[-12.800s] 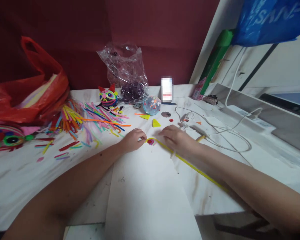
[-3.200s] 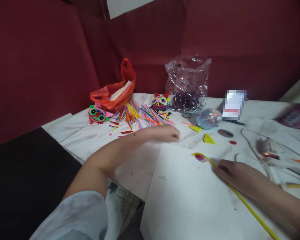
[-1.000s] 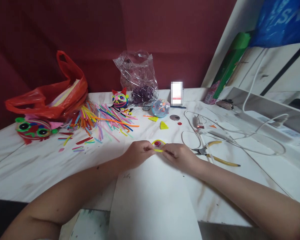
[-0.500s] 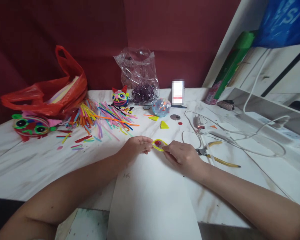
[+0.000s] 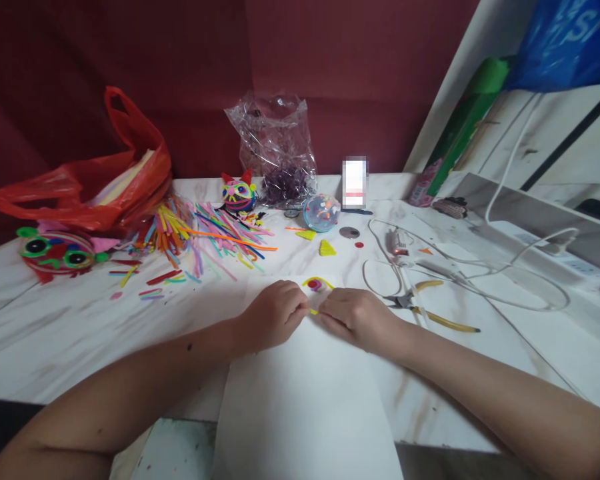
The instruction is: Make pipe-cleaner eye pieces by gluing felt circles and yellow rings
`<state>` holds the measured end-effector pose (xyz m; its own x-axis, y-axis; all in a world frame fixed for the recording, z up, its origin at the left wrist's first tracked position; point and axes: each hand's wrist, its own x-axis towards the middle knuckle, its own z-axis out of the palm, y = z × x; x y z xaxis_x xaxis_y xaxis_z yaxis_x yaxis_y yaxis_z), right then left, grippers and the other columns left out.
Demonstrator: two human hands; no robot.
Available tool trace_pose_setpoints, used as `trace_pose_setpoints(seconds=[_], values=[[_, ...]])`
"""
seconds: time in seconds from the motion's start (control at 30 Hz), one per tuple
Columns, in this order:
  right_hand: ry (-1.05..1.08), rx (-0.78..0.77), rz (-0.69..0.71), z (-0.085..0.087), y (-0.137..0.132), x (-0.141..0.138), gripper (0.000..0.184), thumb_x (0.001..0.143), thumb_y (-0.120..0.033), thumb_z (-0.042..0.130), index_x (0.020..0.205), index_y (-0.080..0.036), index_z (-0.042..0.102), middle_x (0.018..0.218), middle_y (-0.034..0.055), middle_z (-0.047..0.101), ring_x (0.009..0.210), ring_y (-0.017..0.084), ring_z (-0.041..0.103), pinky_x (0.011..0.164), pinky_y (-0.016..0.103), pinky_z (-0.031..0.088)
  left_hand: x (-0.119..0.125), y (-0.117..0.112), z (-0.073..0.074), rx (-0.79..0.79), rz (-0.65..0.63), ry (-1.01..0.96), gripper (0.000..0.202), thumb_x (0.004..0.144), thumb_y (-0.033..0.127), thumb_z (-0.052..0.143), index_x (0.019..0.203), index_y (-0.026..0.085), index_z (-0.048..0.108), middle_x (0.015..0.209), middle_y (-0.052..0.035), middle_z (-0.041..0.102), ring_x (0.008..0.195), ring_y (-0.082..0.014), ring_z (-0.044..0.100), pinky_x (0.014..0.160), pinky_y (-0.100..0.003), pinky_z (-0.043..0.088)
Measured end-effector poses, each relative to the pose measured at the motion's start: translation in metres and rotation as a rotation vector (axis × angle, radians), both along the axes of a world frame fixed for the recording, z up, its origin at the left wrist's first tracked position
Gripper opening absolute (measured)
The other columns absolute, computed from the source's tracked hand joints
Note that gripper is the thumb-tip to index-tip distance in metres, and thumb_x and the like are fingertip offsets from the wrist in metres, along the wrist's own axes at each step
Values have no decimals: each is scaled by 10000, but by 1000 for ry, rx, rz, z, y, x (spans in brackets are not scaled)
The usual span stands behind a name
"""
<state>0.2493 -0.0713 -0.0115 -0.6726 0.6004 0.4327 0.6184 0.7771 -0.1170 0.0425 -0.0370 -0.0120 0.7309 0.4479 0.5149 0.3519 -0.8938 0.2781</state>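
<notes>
My left hand (image 5: 279, 313) is closed, its thumb and fingers pinching the lower edge of a yellow pipe cleaner (image 5: 313, 311). From the other side my right hand (image 5: 353, 315) pinches the same yellow edge, fingertips close to the left ones. Beyond the fingertips shows an eye-shaped piece (image 5: 316, 285), with a red and purple round in it and a curved yellow rim above. My fingers hide part of its sides. Both hands are over a white sheet of paper (image 5: 305, 413).
Cutting pliers (image 5: 445, 320) and white cables (image 5: 525, 267) lie to the right. Behind are yellow pieces (image 5: 327, 247) and a clear ball (image 5: 321, 213). Loose pipe cleaners (image 5: 230, 233), a red bag (image 5: 85, 187) and a decorated mask-like figure (image 5: 55, 252) are to the left.
My left hand has turned over and moved slightly nearer me, from loosely extended fingers to a pinch. The yellow lower edge is now drawn toward me between both hands.
</notes>
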Motion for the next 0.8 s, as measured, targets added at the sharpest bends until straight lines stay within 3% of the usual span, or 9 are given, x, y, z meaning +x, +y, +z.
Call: trace_pose_setpoints(seconds=[0.13, 0.23, 0.3, 0.4, 0.53, 0.7, 0.8], values=[[47, -91, -63, 1, -3, -2, 325, 935, -264, 375, 688, -171, 565, 624, 42, 588, 601, 132, 541, 549, 237, 348, 0, -2, 2, -39, -5, -70, 172, 842, 180, 456, 678, 171, 508, 670, -26, 566, 678, -142, 505, 658, -267, 402], [179, -197, -138, 2, -5, -3, 285, 925, -277, 386, 722, -178, 560, 599, 14, 583, 509, 103, 500, 517, 219, 342, 2, -5, 4, -401, 173, -261, 82, 779, 249, 554, 775, 168, 567, 705, -8, 587, 678, -126, 535, 658, -245, 421], [284, -285, -180, 1, -5, -4, 242, 915, -280, 404, 757, -185, 560, 615, 3, 589, 509, 95, 500, 517, 203, 356, 5, -5, 5, -711, 274, -343, 183, 725, 298, 607, 852, 166, 600, 745, -3, 611, 685, -125, 550, 655, -239, 424], [357, -388, -180, 0, -5, -7, 212, 899, -268, 424, 740, -194, 543, 584, -19, 556, 495, 89, 477, 512, 196, 362, 10, -6, 6, -1004, 268, -354, 214, 686, 337, 613, 789, 151, 633, 679, 14, 589, 625, -110, 507, 612, -232, 385], [386, -510, -144, 2, -7, -11, 229, 884, -263, 436, 676, -194, 505, 565, -28, 527, 488, 82, 459, 499, 194, 361, 15, -8, 5, -1106, 243, -380, 191, 657, 339, 617, 666, 148, 610, 563, 46, 492, 564, -91, 418, 573, -230, 322], [461, -801, -153, 5, -8, -15, 285, 905, -272, 406, 644, -191, 489, 515, -33, 522, 438, 75, 444, 444, 194, 365, 17, -8, -2, -1170, 175, -477, 197, 651, 334, 632, 660, 149, 564, 592, 46, 499, 588, -91, 425, 605, -233, 329], [439, -845, -108, 1, -9, -17, 325, 921, -288, 392, 625, -195, 488, 515, -20, 546, 433, 86, 444, 430, 214, 378, 16, -7, -5, -1160, 169, -512, 174, 669, 303, 608, 634, 150, 535, 590, 37, 505, 596, -94, 445, 628, -241, 345]])
